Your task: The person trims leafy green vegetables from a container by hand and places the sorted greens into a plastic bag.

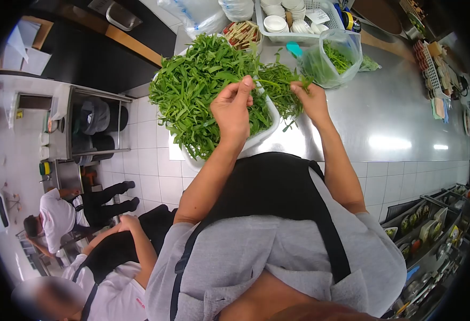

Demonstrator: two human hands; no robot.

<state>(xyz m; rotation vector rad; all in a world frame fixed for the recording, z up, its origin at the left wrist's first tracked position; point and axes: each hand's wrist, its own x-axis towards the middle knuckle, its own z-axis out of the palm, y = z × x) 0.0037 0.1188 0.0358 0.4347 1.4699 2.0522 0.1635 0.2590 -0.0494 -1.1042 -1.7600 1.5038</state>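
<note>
White dishes (275,24) sit in a plastic basket (287,38) beside small sticks (242,35).

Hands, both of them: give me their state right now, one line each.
Left hand: closed, thumb against fingers, pinching one end of a leafy green stem.
Right hand: closed, fingertips pinching the same stem farther along.

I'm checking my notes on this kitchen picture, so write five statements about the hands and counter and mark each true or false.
1. The white tub is heaped with leafy greens. True.
2. The right hand holds a spoon. False: its fingertips pinch green stems.
3. The left hand is above the tub. True.
4. The clear plastic bag is empty. False: there are greens inside it.
5. The basket holding white containers stands on the floor. False: it is on the metal counter.
</note>
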